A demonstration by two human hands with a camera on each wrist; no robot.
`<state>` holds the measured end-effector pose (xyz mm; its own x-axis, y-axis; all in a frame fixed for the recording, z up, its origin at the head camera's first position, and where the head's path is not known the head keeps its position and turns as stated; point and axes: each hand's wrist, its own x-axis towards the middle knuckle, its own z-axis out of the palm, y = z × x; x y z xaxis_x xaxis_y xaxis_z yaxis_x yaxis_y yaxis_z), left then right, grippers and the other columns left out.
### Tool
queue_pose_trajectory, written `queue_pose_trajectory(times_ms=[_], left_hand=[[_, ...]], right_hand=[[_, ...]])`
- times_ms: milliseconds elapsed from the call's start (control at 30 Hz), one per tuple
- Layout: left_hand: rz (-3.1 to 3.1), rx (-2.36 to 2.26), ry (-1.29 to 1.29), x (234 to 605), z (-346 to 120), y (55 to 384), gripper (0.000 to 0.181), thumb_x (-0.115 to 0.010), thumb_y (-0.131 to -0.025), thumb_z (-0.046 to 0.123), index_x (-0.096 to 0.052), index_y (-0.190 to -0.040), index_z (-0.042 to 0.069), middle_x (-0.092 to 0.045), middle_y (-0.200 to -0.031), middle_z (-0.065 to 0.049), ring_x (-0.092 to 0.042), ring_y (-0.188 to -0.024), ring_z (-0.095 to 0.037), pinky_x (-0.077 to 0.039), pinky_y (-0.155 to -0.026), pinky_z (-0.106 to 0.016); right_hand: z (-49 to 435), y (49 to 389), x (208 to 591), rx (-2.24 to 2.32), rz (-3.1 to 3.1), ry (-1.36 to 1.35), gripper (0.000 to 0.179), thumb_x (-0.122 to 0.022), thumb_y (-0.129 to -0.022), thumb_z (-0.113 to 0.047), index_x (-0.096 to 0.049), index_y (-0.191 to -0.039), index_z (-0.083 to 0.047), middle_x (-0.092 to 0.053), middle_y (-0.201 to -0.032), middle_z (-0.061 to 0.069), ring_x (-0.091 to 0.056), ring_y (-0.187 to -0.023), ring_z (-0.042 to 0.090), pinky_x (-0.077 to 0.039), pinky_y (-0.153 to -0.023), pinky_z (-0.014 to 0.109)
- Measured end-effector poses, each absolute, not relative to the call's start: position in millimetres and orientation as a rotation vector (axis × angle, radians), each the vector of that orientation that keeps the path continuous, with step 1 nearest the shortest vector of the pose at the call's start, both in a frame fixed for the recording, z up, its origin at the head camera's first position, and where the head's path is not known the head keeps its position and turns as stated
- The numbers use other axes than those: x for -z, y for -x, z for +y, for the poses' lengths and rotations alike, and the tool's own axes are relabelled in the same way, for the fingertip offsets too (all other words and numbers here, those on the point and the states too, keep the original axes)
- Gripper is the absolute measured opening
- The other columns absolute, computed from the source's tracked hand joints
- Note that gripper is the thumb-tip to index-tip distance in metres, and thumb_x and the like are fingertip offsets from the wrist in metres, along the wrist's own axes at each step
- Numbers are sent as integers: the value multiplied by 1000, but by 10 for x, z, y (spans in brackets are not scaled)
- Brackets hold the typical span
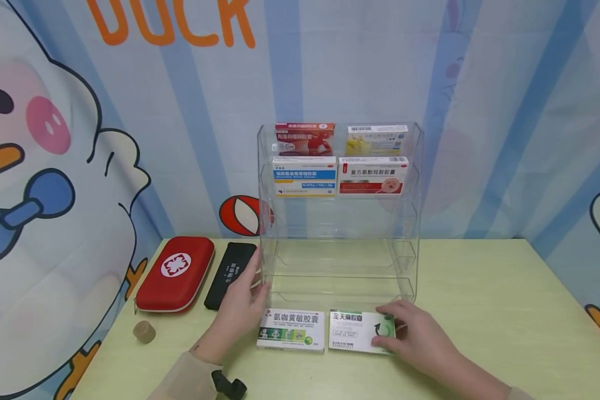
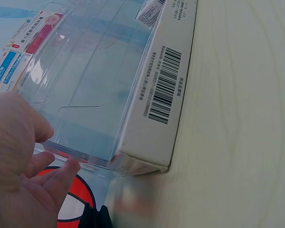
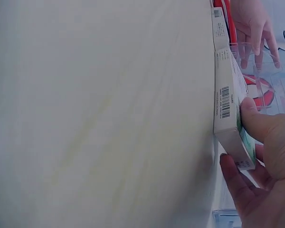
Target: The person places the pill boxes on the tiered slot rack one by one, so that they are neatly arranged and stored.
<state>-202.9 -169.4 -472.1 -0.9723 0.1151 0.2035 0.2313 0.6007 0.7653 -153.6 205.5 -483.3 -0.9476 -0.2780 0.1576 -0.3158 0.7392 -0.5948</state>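
Observation:
A clear tiered display rack (image 1: 335,286) stands upright on the table. My left hand (image 1: 237,308) grips its lower left side, thumb and fingers on either side of the edge in the left wrist view. My right hand (image 1: 420,336) pinches the right end of a white and green medicine box (image 1: 352,333) in front of the rack; the right wrist view shows the thumb on its printed face and fingers behind. Left of that box lies another white and green medicine box (image 1: 290,330), untouched. Its barcoded side (image 2: 156,95) looks large in the left wrist view.
The rack's upper tiers hold a red box (image 1: 305,140), a white and yellow box (image 1: 377,141), a blue and white box (image 1: 305,178) and a red and white box (image 1: 373,176). At left lie a red case (image 1: 177,283), a black pouch (image 1: 225,280) and a cork-like stopper (image 1: 144,331).

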Motion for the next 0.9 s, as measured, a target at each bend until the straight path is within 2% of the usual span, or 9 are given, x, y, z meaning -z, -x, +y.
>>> queue_pose_trajectory(times_ms=[133, 333, 733, 900], left_hand=[[-2688, 1313, 285, 4719, -1691, 2029, 95, -67, -108, 8, -9, -179, 35, -32, -183, -4, -58, -153, -37, -58, -116, -47], [-2690, 1311, 285, 4718, -1688, 2028, 96, -67, -108, 7, -9, -179, 35, -32, -183, -4, -58, -153, -37, -58, -115, -47], [-2689, 1317, 291, 4740, -1690, 2039, 95, -67, -108, 8, -9, -178, 36, -32, -183, -4, -57, -154, -37, -57, -115, -47], [-2694, 1310, 288, 4739, -1694, 2039, 95, -67, -108, 9, -9, -179, 34, -32, -183, -4, -58, -153, -37, -58, -116, -47]], right_hand=[[2062, 1536, 4823, -1118, -2834, -445, 48, -97, -84, -24, -80, -127, -12, -74, -116, -3, -69, -91, 2, -65, -76, 16], [2064, 1526, 4826, -1167, -2684, -510, 36, -96, -83, -14, -82, -116, -17, -74, -117, -4, -68, -90, -1, -68, -76, 18], [2040, 1600, 4664, -1136, -2440, -700, 39, -96, -79, -1, -81, -112, -15, -75, -116, -1, -73, -90, -1, -70, -71, 23], [1988, 1678, 4521, -1073, -2398, -726, 39, -96, -78, -1, -81, -112, -13, -75, -116, -1, -73, -96, 0, -69, -73, 21]])
